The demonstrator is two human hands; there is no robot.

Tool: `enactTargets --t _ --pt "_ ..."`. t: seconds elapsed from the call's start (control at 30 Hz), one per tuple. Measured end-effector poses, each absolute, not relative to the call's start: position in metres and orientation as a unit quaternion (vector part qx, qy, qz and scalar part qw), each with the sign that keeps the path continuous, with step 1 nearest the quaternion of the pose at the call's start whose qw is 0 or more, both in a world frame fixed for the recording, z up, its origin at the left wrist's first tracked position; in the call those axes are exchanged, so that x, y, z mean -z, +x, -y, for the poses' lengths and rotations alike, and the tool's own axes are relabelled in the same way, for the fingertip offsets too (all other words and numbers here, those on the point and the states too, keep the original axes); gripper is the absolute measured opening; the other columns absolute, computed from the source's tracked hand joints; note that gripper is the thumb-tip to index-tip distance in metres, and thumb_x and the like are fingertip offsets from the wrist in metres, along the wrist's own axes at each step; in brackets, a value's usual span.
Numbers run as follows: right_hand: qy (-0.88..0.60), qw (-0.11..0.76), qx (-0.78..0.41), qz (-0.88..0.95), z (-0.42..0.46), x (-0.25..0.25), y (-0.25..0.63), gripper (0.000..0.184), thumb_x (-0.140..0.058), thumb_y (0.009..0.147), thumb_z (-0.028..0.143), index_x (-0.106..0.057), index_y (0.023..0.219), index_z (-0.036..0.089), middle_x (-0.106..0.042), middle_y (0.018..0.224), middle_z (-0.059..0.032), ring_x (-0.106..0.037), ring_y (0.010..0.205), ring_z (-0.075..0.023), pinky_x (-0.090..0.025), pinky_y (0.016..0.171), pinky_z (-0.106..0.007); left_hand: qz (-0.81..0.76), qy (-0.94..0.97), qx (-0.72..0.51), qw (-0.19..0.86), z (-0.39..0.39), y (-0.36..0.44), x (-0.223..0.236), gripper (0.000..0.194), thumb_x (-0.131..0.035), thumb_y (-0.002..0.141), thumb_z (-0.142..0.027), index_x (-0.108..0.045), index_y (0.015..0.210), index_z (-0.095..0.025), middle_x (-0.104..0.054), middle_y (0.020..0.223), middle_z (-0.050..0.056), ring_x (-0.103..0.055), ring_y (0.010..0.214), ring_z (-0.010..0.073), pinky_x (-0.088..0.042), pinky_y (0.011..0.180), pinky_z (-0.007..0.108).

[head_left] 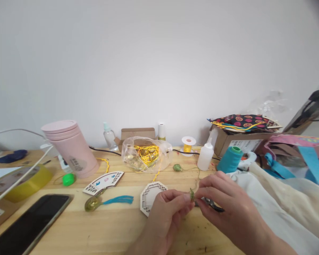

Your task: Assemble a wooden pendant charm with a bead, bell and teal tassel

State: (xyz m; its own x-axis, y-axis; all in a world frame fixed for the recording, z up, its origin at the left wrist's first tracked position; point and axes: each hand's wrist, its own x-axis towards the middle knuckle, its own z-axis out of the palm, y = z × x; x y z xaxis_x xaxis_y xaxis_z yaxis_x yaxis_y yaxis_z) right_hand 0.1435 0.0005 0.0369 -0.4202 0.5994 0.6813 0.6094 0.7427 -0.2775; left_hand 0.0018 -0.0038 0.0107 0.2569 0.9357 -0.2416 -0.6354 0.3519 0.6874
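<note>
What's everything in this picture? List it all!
phone: 1, black, front left
tape roll: 1, yellow, left
flask: 1, pink, back left
tassel: 1, blue, middle
wooden frames: 2, pale, middle
bag: 1, clear, back middle
glue bottle: 1, white, back right
thread cone: 1, teal, right
box: 1, brown, back right
cloth: 1, cream, right
small piece: 1, green, between fingertips
left hand: 1, front middle, pinching it
right hand: 1, front right, pinching it

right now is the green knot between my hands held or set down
Held: the green knot is pinched between left hand and right hand, above the table.
</note>
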Motion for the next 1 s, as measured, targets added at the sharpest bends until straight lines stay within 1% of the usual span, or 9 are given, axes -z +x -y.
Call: enactTargets --t 0.2,0.43,0.7,0.83,1.0 --pt "-0.362 0.392 0.053 0.844 0.0007 -0.036 0.1422 0.014 -0.052 0.071 0.007 -0.059 0.062 0.016 -0.056 0.06 -0.003 -0.043 0.057 -0.0136 -0.036 0.051 -0.026 -0.323 0.241 -0.51 0.76 0.0026 0.0021 -0.0069 0.009 -0.066 0.059 -0.009 -0.063 0.05 -0.01 -0.06 0.049 0.001 -0.05 0.055 0.0093 -0.04 0.065 0.026" --pt "-0.37 0.371 0.073 0.849 0.0034 -0.0324 0.1437 0.015 -0.051 0.074 0.011 -0.058 0.062 0.017 -0.056 0.062 -0.002 -0.042 0.058 -0.0137 -0.035 0.053 -0.027 -0.33 0.261 -0.509 0.751 0.0012 0.0031 -0.0057 0.008 -0.065 0.061 -0.011 -0.065 0.052 -0.01 -0.058 0.048 0.001 -0.051 0.056 0.0109 -0.038 0.064 0.026" --pt "-0.362 0.355 0.136 0.851 0.0039 -0.0347 0.1413 0.019 -0.048 0.076 0.012 -0.057 0.061 0.018 -0.055 0.058 -0.0006 -0.042 0.055 -0.013 -0.032 0.049 -0.026 -0.335 0.294 -0.505 0.739 -0.0004 0.0008 -0.002 0.005 -0.066 0.06 -0.013 -0.066 0.055 -0.01 -0.058 0.051 0.001 -0.046 0.053 0.0102 -0.037 0.062 0.026" --pt "-0.377 0.359 0.085 0.85 0.0034 -0.0339 0.1426 0.018 -0.049 0.076 0.014 -0.058 0.062 0.018 -0.055 0.06 -0.0014 -0.043 0.057 -0.0139 -0.034 0.051 -0.027 -0.351 0.3 -0.51 0.726 -0.0002 0.0011 -0.0024 0.006 -0.067 0.059 -0.013 -0.066 0.054 -0.01 -0.056 0.05 0.001 -0.044 0.053 0.0094 -0.036 0.059 0.024" --pt "-0.385 0.388 0.01 0.837 0.0037 -0.035 0.1455 0.01 -0.054 0.071 0.01 -0.06 0.071 0.017 -0.057 0.065 -0.0019 -0.045 0.061 -0.0142 -0.037 0.054 -0.026 -0.359 0.283 -0.521 0.721 0.0005 0.0019 -0.0039 0.007 -0.067 0.058 -0.013 -0.065 0.051 -0.011 -0.059 0.051 0.001 -0.049 0.057 0.011 -0.038 0.063 0.025"
